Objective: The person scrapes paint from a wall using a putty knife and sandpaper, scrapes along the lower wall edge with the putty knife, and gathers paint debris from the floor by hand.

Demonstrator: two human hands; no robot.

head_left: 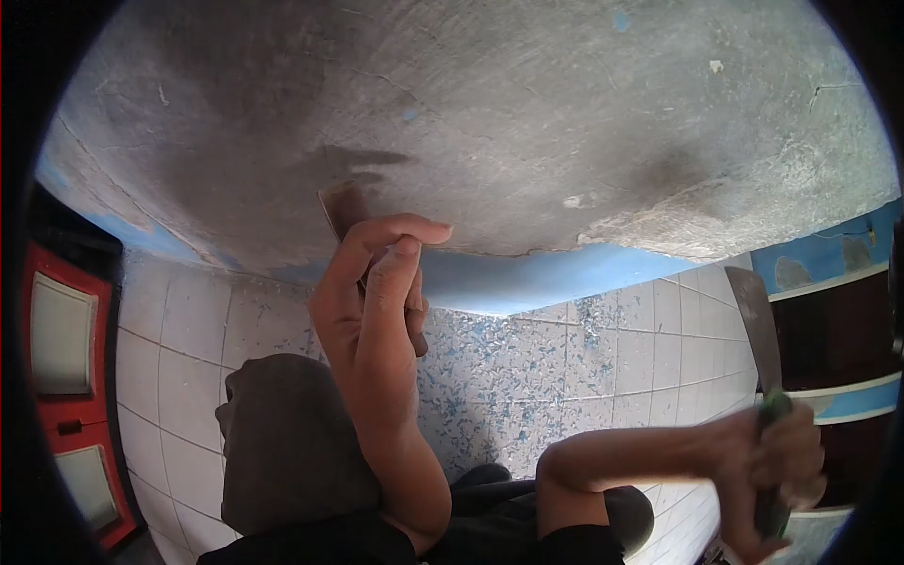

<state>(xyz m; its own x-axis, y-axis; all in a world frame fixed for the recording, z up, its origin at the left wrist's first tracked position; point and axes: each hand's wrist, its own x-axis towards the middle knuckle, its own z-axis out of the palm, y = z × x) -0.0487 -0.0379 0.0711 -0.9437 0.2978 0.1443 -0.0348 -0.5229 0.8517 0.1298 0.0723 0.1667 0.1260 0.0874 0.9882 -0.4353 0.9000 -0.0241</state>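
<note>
My left hand (381, 292) is raised close to the wall, its fingers curled around a flat-bladed scraper (347, 209). The scraper's blade points up at the bare grey wall surface (508, 122); I cannot tell whether its edge touches. Its brown handle end shows below my fingers. Out at the lower right, my right hand (777, 461) is closed on the green handle of a large knife (756, 315), whose long, wide blade points upward. This hand is slightly blurred and well away from the wall.
Blue paint (556, 273) remains along the wall's lower part, below a cracked edge. Blue and white flakes are scattered over the tiled floor (650, 325). A red cabinet (66, 395) stands at the left. A grey fabric-covered shape (287, 452) is beside my left forearm.
</note>
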